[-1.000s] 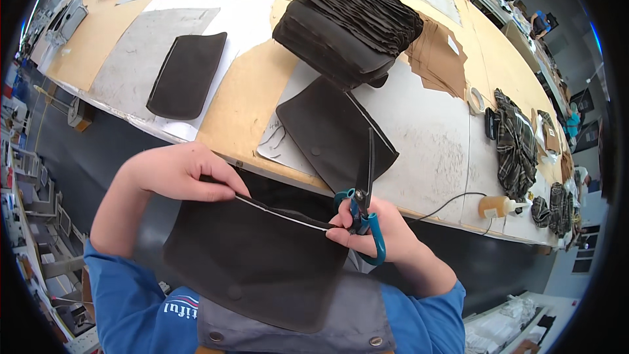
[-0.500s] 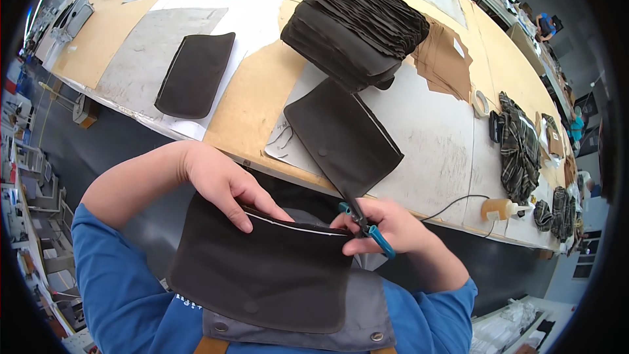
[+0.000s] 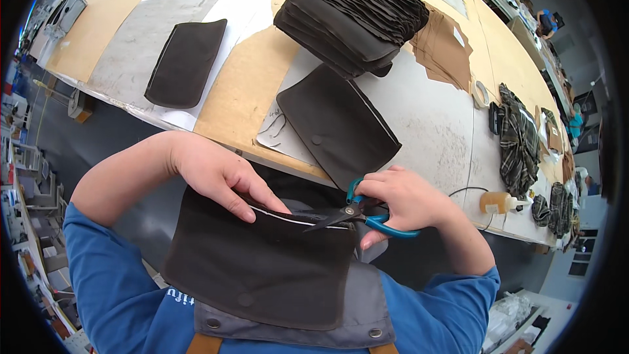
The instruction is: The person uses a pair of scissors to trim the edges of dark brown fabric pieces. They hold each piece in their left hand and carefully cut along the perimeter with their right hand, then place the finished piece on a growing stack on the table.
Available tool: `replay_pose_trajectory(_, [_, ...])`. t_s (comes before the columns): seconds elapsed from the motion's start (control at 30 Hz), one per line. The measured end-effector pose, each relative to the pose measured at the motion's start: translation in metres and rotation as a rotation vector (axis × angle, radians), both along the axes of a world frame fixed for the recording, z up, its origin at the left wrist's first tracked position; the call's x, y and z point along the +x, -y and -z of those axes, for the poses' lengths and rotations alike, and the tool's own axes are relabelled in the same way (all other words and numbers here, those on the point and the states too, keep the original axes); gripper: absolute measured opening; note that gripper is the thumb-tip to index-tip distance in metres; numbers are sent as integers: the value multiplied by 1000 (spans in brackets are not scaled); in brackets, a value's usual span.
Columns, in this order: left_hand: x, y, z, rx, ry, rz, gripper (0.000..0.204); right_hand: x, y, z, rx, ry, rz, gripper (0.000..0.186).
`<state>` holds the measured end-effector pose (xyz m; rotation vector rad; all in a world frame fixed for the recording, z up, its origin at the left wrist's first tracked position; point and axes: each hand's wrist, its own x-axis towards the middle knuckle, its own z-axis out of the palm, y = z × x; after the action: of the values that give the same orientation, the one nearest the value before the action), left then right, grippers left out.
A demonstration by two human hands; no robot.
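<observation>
Landmark: the thick stack [image 3: 354, 16] of dark, thin-edged pieces, lying on the tan and grey worktop [image 3: 246, 85].
Held panel: a dark flat piece [image 3: 255, 262], well toward the person from the stack, beyond the worktop's near edge and in front of a grey apron [image 3: 367, 305]; a white line runs along its upper edge, and a faint round mark shows low on its face.
Left hand: on the stack's near side, to its left, the left hand [image 3: 219, 174] pinches the held panel's upper edge, thumb in front, other fingers at or behind the edge.
Right hand: nearer the person than the stack and slightly to its right, the right hand [image 3: 409, 196] has its fingers grasping the scissors' handles.
Scissors: teal-handled scissors [image 3: 352, 211], toward the person from the stack, blades parted and pointing left along the white-lined edge; whether they touch it cannot be told.
Second panel: a dark piece [image 3: 341, 124] just on the stack's near side, lying tilted, its far corner meeting the stack in view.
Third panel: another dark piece [image 3: 187, 64], left of the stack and apart from it.
Brown sheets: a flat, overlapping pile [image 3: 442, 56] just right of the stack.
Farther right of the stack: a tape ring [image 3: 477, 95], then plaid cloth [image 3: 516, 141].
Bottle: amber, lying on its side [image 3: 496, 203], right of the stack and nearer the person.
</observation>
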<state>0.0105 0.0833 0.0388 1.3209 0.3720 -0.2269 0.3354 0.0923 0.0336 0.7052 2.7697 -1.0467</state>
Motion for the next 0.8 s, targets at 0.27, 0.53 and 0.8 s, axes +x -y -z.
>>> replay_pose_trajectory(0.27, [-1, -1, 1, 71, 80, 1, 44, -3, -2, -1, 11, -48, -10, 70])
replay_pose_trajectory(0.53, [1, -5, 0, 182, 102, 51, 48, -4, -2, -3, 23, -44, 1, 68])
replay_pose_trajectory(0.8, [0, -7, 1, 151, 106, 70, 51, -4, -4, -4, -81, 46, -28, 72])
